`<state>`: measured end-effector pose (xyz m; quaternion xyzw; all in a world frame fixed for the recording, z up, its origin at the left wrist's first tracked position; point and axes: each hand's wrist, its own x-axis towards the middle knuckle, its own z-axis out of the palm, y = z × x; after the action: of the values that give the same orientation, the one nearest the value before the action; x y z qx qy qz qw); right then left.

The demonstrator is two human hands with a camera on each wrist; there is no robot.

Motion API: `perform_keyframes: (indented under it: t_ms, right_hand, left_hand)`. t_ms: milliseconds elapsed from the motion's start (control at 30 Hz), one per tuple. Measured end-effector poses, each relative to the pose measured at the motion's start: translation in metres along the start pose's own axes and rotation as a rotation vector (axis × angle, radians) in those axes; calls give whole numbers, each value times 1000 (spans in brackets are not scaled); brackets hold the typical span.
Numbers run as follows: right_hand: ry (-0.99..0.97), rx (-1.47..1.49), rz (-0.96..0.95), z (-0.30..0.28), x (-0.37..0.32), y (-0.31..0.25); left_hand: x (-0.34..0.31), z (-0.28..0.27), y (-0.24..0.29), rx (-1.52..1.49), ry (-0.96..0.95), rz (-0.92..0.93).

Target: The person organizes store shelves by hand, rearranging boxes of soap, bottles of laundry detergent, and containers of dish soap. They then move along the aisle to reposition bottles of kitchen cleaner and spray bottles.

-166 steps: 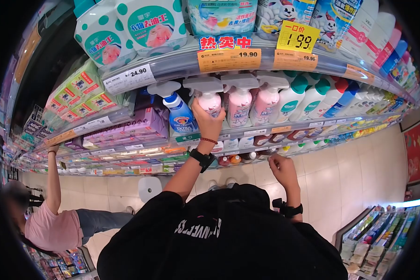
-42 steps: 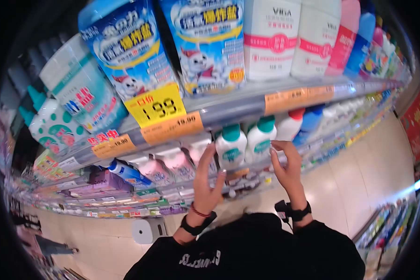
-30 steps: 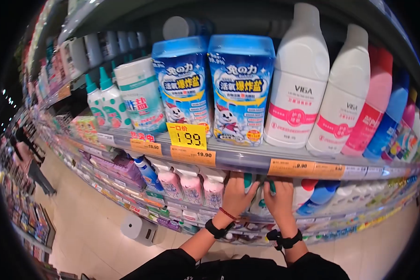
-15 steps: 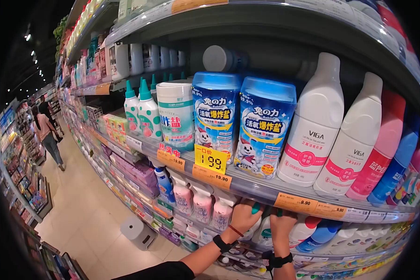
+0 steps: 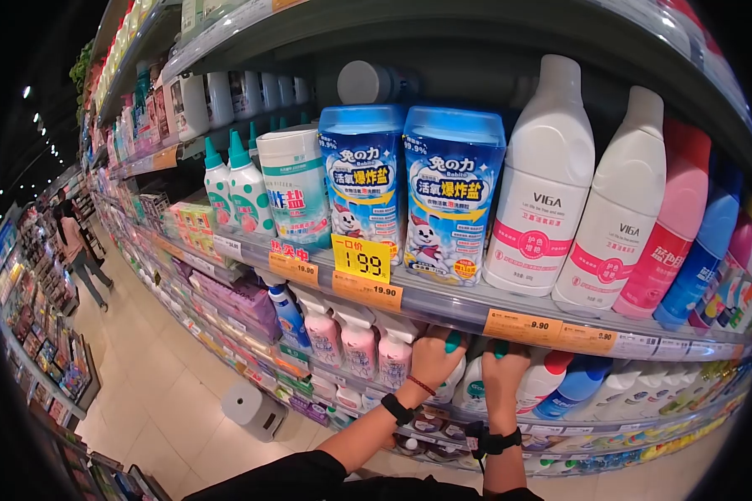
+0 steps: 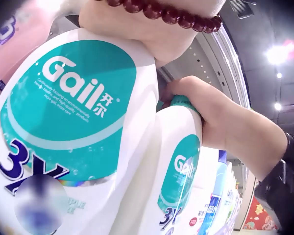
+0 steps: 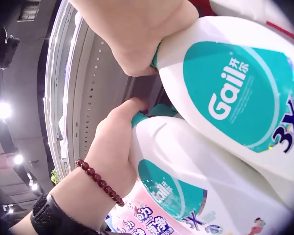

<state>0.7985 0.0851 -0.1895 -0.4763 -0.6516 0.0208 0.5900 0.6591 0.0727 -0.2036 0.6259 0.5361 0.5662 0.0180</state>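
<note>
Gail bottles (image 6: 78,112) stand side by side on the shelf (image 5: 550,430); I have the left hand (image 5: 437,359) grasping one green cap (image 5: 453,341), the right hand (image 5: 505,372) the other, fingers curled round each.

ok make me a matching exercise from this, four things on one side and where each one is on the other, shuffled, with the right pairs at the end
1. left hand
2. right hand
3. bead bracelet
4. yellow price sign

A. at the foot of a blue-lidded tub
B. gripping the Gail bottle nearest the red-capped bottle
C. around the left wrist
D. gripping the Gail bottle nearest the pink spray bottles

Pairs: 1-D, 2-B, 3-C, 4-A
</note>
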Motion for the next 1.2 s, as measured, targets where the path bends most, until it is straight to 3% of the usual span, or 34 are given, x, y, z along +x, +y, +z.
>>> perform_keyframes:
  t_ms: [133, 433, 633, 833, 1033, 1100, 1200]
  right_hand:
    - [-100, 92, 121, 0, -4, 8]
    - [-47, 69, 198, 5, -13, 9]
    - [-65, -6, 45, -1, -29, 13]
    - [-123, -100, 67, -12, -40, -4]
    - [-38, -148, 13, -2, -57, -1]
    - [-23, -185, 22, -2, -63, -5]
    - [-45, -172, 69, -19, -70, -26]
  left_hand:
    - [-3, -4, 4, 46, -19, -6]
    - [-11, -3, 2, 70, -5, -36]
    - [-18, 1, 2, 152, -2, -54]
    - [-21, -1, 1, 162, -68, -42]
    - [-16, -4, -1, 112, -98, 18]
    - [-18, -10, 2, 84, -125, 29]
    - [-16, -57, -1, -98, -445, 93]
